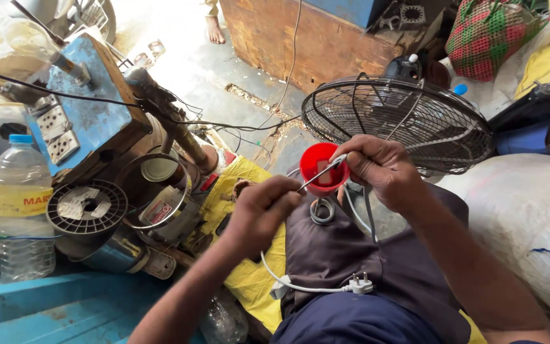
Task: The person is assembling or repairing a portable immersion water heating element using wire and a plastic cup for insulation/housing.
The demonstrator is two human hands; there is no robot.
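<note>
My right hand (380,169) grips a small red plastic cup (321,167) by its rim, held above my lap. My left hand (263,210) pinches a thin metal tool (321,173) whose tip reaches into the red cup. Just below the cup hangs a small metal ring part (321,212). A white cable with a plug (359,285) lies across my dark trousers.
A black wire fan guard (402,121) stands behind my hands. At left are a plastic water bottle (23,210), a black spool (86,207), a blue box with sockets (87,114) and tangled wires. A yellow cloth (249,185) lies under my knees. A white sack (529,223) sits at right.
</note>
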